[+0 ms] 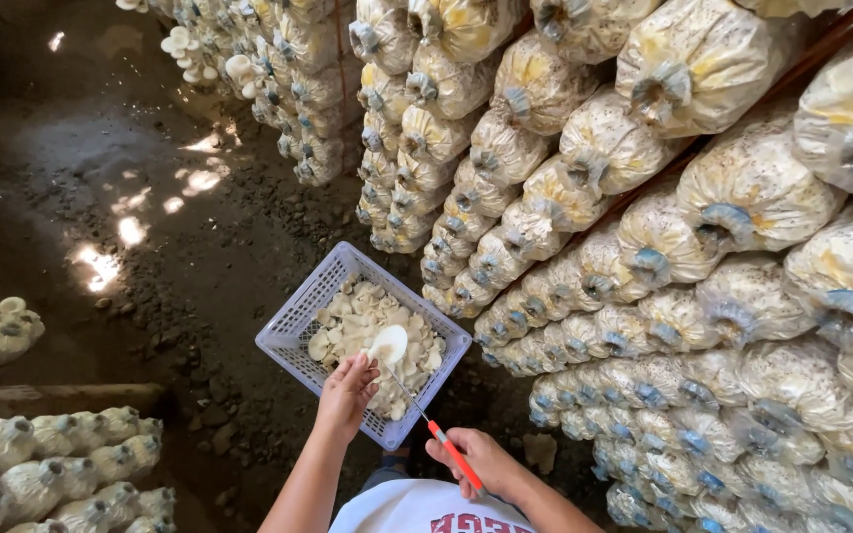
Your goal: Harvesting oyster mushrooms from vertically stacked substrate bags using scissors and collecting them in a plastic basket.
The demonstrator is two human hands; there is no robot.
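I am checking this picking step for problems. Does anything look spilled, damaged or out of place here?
Nothing stands out. The left hand holds a white mushroom over the basket, the right hand holds a red-handled knife, and the picked mushrooms lie inside the basket, none seen on the floor.

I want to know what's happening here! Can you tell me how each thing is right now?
Left hand: holding a white mushroom over the basket.
Right hand: gripping an orange-handled tool, its tip at the mushroom.
Basket: on the dirt floor, partly filled with mushrooms.
Grow bags: stacked on their sides, necks facing out.
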